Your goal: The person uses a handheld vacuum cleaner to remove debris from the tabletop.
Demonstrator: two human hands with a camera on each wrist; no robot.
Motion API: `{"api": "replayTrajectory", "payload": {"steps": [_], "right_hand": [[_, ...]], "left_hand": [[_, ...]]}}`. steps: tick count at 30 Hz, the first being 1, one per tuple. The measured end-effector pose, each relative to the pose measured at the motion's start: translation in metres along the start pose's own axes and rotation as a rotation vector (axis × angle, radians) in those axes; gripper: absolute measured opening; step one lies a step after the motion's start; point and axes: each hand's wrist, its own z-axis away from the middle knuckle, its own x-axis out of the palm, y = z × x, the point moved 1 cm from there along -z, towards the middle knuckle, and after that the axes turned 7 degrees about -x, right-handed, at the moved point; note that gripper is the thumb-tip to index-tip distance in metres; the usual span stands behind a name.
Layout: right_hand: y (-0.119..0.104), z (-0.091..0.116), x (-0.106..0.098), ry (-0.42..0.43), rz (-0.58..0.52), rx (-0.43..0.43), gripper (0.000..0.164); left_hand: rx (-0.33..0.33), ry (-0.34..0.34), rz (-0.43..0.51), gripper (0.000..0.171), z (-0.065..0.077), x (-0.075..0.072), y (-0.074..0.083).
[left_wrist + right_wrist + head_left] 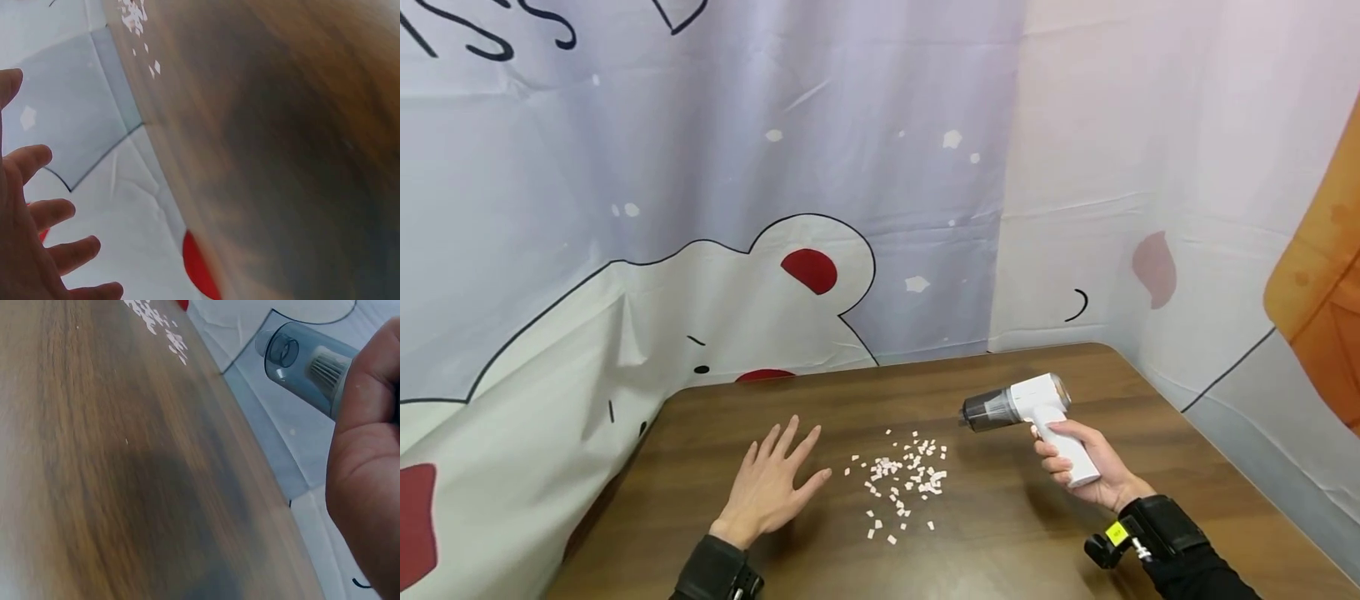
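Note:
My right hand (1093, 467) grips the white handle of a small handheld vacuum cleaner (1037, 396), holding it above the right part of the table. Its dark see-through nozzle end points left, toward scattered white paper bits (895, 479). In the right wrist view the clear dust cup (306, 365) shows a pleated filter inside. My left hand (767, 487) is spread over the table left of the paper bits, fingers straight and holding nothing. Those fingers (53, 212) also show apart from one another in the left wrist view.
The brown wooden table (977, 542) spans the lower part of the head view. Behind it and at both sides hangs a printed cloth (820, 108) with cartoon figures, close against the table's far edge. Dark bands with devices sit on both wrists.

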Motion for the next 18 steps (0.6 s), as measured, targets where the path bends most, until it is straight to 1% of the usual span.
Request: {"api": "replayTrajectory", "payload": {"steps": [4, 9, 14, 18], "right_hand": [[0.0, 0.0, 0.0, 0.033, 0.041, 0.021, 0.037], [0.0, -0.001, -0.001, 0.072, 0.095, 0.065, 0.033], [0.002, -0.006, -0.003, 0.089, 0.131, 0.101, 0.03], [0.007, -0.011, -0.004, 0.097, 0.177, 0.121, 0.029]], "left_hand": [[-0.016, -0.011, 0.016, 0.069, 0.002, 0.0, -0.006], [-0.05, -0.025, 0.01, 0.07, 0.007, 0.002, -0.015], [-0.07, -0.024, 0.02, 0.07, 0.013, 0.003, -0.023], [-0.082, -0.041, 0.024, 0.071, 0.017, 0.004, -0.026]]}}
